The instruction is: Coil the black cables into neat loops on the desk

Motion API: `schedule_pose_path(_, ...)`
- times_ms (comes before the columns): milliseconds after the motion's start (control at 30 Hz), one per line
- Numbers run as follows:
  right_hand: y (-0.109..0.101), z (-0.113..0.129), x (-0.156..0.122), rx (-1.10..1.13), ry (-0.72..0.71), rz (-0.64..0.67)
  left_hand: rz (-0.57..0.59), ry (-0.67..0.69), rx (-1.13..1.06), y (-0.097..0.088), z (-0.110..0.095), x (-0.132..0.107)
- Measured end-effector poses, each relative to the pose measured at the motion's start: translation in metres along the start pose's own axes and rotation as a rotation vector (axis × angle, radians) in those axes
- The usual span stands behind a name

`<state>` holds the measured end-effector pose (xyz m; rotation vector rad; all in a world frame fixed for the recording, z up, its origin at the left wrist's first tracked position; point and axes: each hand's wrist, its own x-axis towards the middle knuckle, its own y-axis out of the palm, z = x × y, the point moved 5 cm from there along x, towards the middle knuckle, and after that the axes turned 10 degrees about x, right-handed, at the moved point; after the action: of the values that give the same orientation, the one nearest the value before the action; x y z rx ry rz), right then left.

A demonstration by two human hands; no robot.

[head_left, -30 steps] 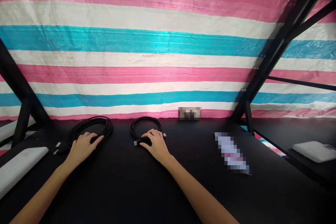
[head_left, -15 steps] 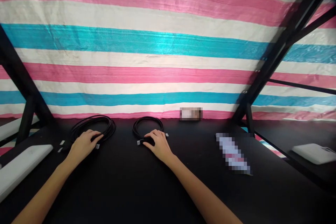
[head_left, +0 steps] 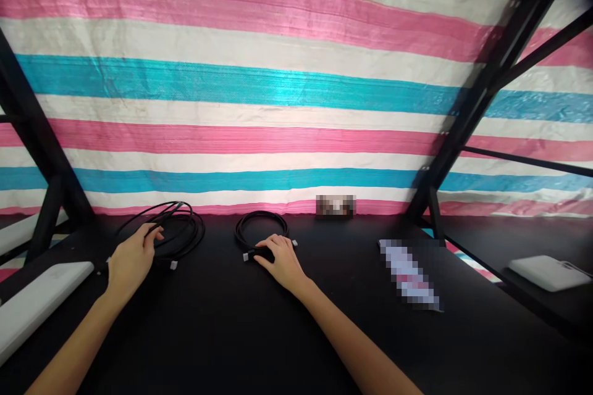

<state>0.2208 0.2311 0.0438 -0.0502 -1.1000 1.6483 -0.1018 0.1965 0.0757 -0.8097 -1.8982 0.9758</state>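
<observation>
Two black cable coils lie on a black table [head_left: 241, 333]. The larger, looser coil [head_left: 183, 228] is on the left, with some strands raised off the table. My left hand [head_left: 132, 256] grips those strands at the coil's near left side, fingers curled round them. The smaller, tighter coil [head_left: 259, 225] sits in the middle, its light plug ends [head_left: 246, 257] showing at the near edge. My right hand [head_left: 280, 259] rests on that coil's near side, fingers curved over the bundled part.
A striped pink, white and blue tarp hangs behind the table. Black frame posts [head_left: 440, 160] slant up on both sides. A white flat device [head_left: 41, 290] lies at the left, another [head_left: 542, 271] on the table to the right. A blurred strip [head_left: 410, 274] lies right of centre.
My left hand has drawn back to the left and pulled strands of the larger coil up, loosening it. My right hand has stayed on the smaller coil.
</observation>
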Motion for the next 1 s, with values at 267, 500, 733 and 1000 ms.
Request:
schedule_pose_path(267, 0.0, -0.002, -0.001, 0.025, -0.018, -0.02, 0.094, 0.158, -0.097, 0.032, 0.004, 0.009)
schedule_pose_path(500, 0.0, -0.002, -0.001, 0.027, -0.006, -0.013, 0.02, 0.108, 0.221, 0.018, 0.009, 0.006)
schedule_pose_path(733, -0.001, 0.0, -0.002, 0.025, -0.004, -0.015, -0.126, -0.112, 0.469, 0.016, 0.035, 0.004)
schedule_pose_path(1000, -0.001, 0.0, -0.001, 0.007, -0.013, -0.006, -0.001, -0.132, 0.323, 0.01, 0.042, 0.009)
